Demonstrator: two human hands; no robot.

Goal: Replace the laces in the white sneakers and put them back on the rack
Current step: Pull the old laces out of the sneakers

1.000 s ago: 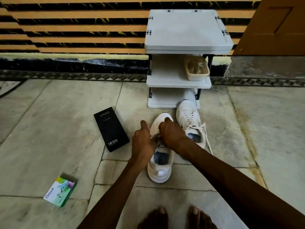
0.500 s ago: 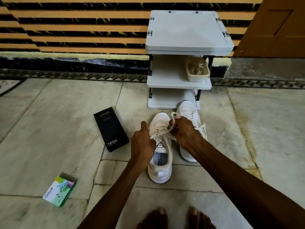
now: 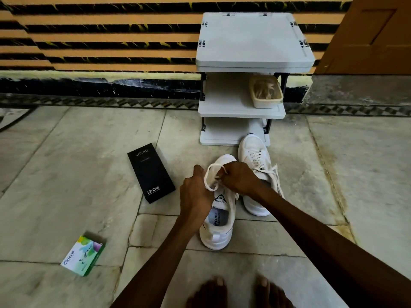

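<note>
Over near sneaker (image 3: 219, 221), left grip (image 3: 195, 192) and right grip (image 3: 239, 178) both pinch lace (image 3: 214, 166).

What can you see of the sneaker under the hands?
The near sneaker is white, leather-like, with dark trim and printed tongue and insole. It stands upright on the stone floor, toe toward the rack, beside its laced mate. The left hand and right hand hold its lace in a raised loop.

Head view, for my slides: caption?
Left hand and right hand hold a lace over the near sneaker, before the rack.
</note>
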